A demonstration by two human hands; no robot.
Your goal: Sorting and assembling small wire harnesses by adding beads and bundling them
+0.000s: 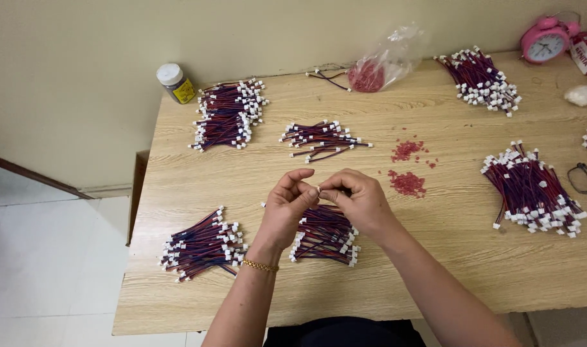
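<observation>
1. Between the two sets of fingertips, raised above the wooden table (435, 257), a very small piece is pinched; it is too small to name, though it may be the white plug end of a wire.
2. The left hand (285, 207) is seen with thumb and forefinger closed toward the right, its wrist ringed by a gold bracelet (261, 265); the other fingers are curled loosely.
3. The right hand (361, 200) is held with fingertips closed toward the left, so that both grips meet at one point, roughly midway between the hands.
4. The long axis of the pinched piece cannot be told; neither hand is clearly nearer, since both are touching it.
5. Directly beneath the fingers, and partly hidden by both hands, a bundle of red and blue wires (324, 238) with white plugs is laid on the table, its wires running roughly away from the person.
6. Below and to the left of the left fingers, a second bundle (203, 247) is spread, well apart from the hands.
7. Just to the right of the right fingers, a small heap of red bits (408, 183) is scattered, nearer that hand than the other.
8. Beyond the fingers, a smaller bundle (322, 138), a clear bag of red bits (377, 67) and a pink alarm clock (545, 40) are seen near the wall.
</observation>
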